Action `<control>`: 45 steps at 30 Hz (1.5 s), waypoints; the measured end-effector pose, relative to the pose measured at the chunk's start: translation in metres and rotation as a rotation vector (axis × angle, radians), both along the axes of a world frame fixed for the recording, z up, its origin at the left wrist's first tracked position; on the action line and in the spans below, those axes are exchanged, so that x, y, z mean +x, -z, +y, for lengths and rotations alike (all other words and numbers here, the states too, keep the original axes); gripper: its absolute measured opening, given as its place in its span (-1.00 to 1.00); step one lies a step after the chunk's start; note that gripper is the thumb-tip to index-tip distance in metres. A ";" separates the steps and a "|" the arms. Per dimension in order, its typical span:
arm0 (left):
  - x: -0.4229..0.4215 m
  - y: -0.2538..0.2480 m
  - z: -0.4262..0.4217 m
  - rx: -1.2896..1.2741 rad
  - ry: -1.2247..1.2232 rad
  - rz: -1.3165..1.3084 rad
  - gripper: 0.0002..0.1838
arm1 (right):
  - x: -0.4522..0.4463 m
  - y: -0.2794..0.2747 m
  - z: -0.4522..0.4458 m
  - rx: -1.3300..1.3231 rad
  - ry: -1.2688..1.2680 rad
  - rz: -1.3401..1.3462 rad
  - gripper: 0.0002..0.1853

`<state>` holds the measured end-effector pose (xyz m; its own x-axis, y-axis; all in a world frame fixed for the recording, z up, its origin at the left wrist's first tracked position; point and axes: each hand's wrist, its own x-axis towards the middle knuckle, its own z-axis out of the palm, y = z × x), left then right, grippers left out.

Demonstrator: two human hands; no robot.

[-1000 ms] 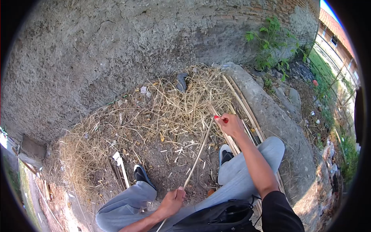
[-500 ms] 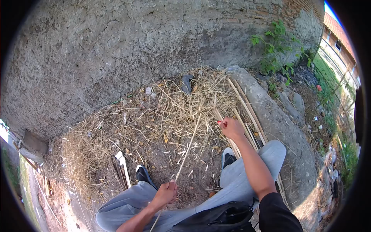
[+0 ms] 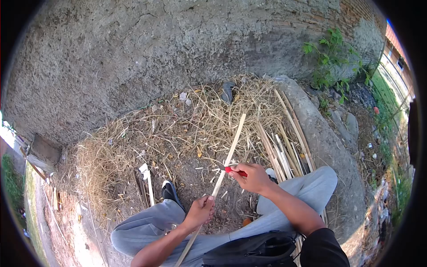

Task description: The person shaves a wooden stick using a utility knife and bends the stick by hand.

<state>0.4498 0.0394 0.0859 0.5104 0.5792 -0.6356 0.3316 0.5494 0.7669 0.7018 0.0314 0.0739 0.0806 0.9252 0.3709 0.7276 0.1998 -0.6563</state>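
Note:
My left hand (image 3: 200,212) is closed around a long, pale bamboo strip (image 3: 234,140), which slants from my lap up and away to the right. Its lower end runs beneath my left forearm side and across my leg. My right hand (image 3: 252,177) grips a small red-handled knife (image 3: 229,169) against the strip, a short way above my left hand. The knife's blade is barely visible where it meets the strip.
Dry straw-like shavings (image 3: 213,111) cover the ground before a rough wall (image 3: 147,58). More split strips (image 3: 284,155) lie by my right knee, alongside a stone ledge (image 3: 329,147). A black bag (image 3: 249,251) rests at my lap. A green plant (image 3: 331,58) grows at the wall's right.
My right hand has moved left and nearer, bringing the red-handled knife to the strip. The strip has turned so its broader face shows. The view has shifted slightly.

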 end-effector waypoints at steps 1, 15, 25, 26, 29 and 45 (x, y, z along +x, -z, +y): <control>0.001 -0.002 -0.001 0.019 -0.002 -0.003 -0.60 | -0.001 -0.004 -0.002 0.004 -0.033 0.011 -0.78; 0.006 -0.016 -0.012 0.218 -0.039 -0.030 -0.65 | -0.005 -0.015 -0.008 0.210 -0.098 -0.052 -0.84; 0.005 -0.028 -0.016 0.245 -0.001 -0.023 -0.62 | -0.004 -0.019 -0.006 0.317 -0.036 -0.169 -0.83; 0.005 -0.029 -0.017 0.244 -0.004 -0.012 -0.61 | -0.004 -0.018 -0.006 0.318 -0.032 -0.173 -0.83; 0.003 -0.020 -0.017 0.356 0.022 0.013 -0.62 | -0.003 -0.015 -0.004 0.317 -0.021 -0.141 -0.82; -0.001 -0.017 -0.028 0.422 0.094 0.098 -0.59 | 0.024 -0.004 0.007 0.212 0.033 -0.114 -0.82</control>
<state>0.4483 0.0115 0.1031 0.5220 0.7524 -0.4017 0.4476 0.1593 0.8800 0.7259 0.0380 0.0782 0.0557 0.8230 0.5653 0.8029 0.2996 -0.5154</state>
